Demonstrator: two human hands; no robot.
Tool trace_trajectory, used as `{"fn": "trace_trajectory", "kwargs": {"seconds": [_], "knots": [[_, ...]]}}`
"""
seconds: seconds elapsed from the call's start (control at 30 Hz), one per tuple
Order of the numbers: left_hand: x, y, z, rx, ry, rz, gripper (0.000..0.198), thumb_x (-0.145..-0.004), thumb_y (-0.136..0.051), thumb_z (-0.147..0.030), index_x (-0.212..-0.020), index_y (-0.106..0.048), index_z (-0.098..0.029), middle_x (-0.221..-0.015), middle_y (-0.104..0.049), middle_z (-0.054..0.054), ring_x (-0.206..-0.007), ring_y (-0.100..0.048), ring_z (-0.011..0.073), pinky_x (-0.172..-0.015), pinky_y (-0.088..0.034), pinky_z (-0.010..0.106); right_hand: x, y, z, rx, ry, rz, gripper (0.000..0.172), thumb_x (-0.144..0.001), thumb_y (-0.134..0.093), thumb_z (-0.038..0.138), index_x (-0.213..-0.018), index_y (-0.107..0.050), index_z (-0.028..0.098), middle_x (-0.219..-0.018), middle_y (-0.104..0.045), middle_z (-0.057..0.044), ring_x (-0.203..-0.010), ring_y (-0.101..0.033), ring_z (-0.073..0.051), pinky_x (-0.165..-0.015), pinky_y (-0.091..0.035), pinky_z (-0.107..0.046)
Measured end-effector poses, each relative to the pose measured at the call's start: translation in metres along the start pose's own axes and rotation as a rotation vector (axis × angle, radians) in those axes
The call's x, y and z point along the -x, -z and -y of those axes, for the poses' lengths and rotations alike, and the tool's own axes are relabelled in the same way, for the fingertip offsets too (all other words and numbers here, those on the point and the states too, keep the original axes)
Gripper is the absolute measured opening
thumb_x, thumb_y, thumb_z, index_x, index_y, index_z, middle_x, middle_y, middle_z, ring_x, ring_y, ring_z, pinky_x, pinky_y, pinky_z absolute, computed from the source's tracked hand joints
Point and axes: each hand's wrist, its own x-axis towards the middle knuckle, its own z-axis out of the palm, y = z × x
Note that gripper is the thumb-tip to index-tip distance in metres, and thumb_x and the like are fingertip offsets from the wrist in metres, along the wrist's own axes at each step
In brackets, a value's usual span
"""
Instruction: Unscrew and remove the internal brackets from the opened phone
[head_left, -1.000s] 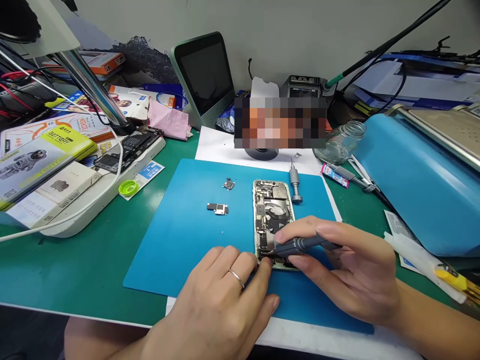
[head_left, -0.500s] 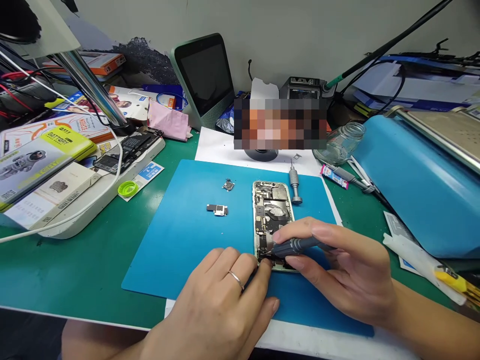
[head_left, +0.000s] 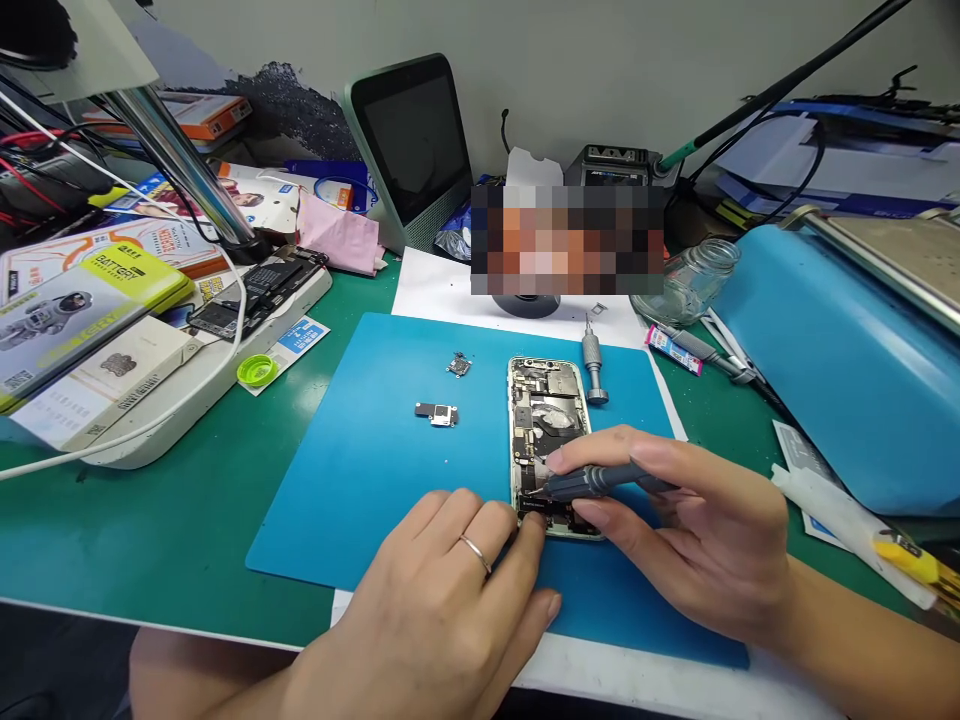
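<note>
An opened smartphone lies on the blue mat, its circuit boards and inner parts bare. Fingertips of my left hand press on its lower left end, the fingers bent close together with a ring on one. My right hand pinches a dark grey tool with a ribbed grip and a thin pointed tip. That tip is at the phone's lower left inside, just above a black strip. To the left lie a small metal-and-black part and a small board piece.
A grey screwdriver lies beyond the phone's upper right corner. Farther back are a glass jar, a tablet-like display and a blurred-out patch. Boxes and another opened phone crowd the left; a blue-covered device stands right.
The tool's tip has lifted slightly up the phone, and the black strip with lettering now shows below it. My left hand stays in place; the whole view has shifted slightly.
</note>
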Motion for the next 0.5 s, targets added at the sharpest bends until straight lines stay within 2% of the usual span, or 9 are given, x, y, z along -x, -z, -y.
{"fn": "trace_trajectory", "kwargs": {"seconds": [0.33, 0.5], "knots": [[0.0002, -0.0002, 0.0001, 0.005, 0.002, 0.005, 0.032, -0.103, -0.059, -0.029, -0.126, -0.066, -0.008, -0.097, -0.069, 0.009, -0.079, -0.059, 0.0224, -0.063, -0.049, 0.04, 0.0011, -0.0008, -0.001, 0.019, -0.039, -0.05, 0.086, -0.086, -0.065, -0.01, -0.157, -0.044, 0.033, -0.12, -0.076, -0.004, -0.106, -0.078, -0.019, -0.088, -0.07, -0.033], [0.0018, -0.0009, -0.0005, 0.048, 0.171, -0.065, 0.026, -0.102, -0.06, -0.026, -0.125, -0.065, -0.014, -0.104, -0.068, 0.008, -0.089, -0.058, 0.0231, -0.074, -0.05, 0.04, 0.001, 0.0012, 0.003, -0.022, -0.029, -0.109, 0.087, -0.082, -0.067, -0.013, -0.155, -0.047, 0.03, -0.118, -0.076, -0.005, -0.105, -0.079, -0.02, -0.087, -0.07, -0.031]]}}
